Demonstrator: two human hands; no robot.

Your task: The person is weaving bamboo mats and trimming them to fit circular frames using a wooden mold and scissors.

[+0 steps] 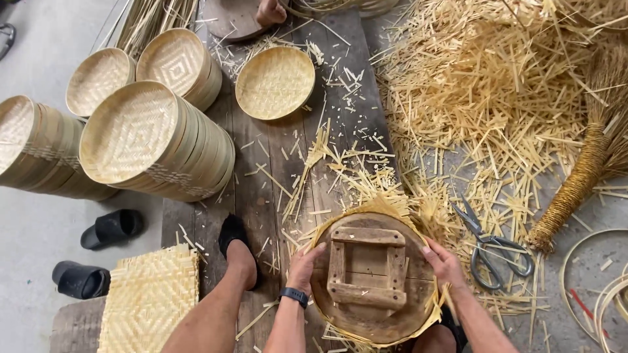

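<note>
At the bottom centre of the frame, a round wooden mould [367, 278] with a square frame of 4 slats on top sits pressed over a woven bamboo mat [386, 204], whose frayed edges stick out all around it. The left hand [305, 265] rests on the mould's left rim, fingers curled over the edge and gripping it; a dark watch [295, 295] is on that wrist. The right hand [443, 263] clasps the right rim in the same way.

Just right of the mould, a pair of scissors [489, 247] lies among loose bamboo trimmings [490, 98], which fill the upper right. A broom [589, 163] lies at the right edge. In the upper left, stacks of finished round baskets [157, 140] lie on their sides, and 1 single basket [275, 82] rests on the wooden planks [261, 189] at top centre. A flat woven square [149, 297] sits at lower left, near 2 black slippers [98, 255].
</note>
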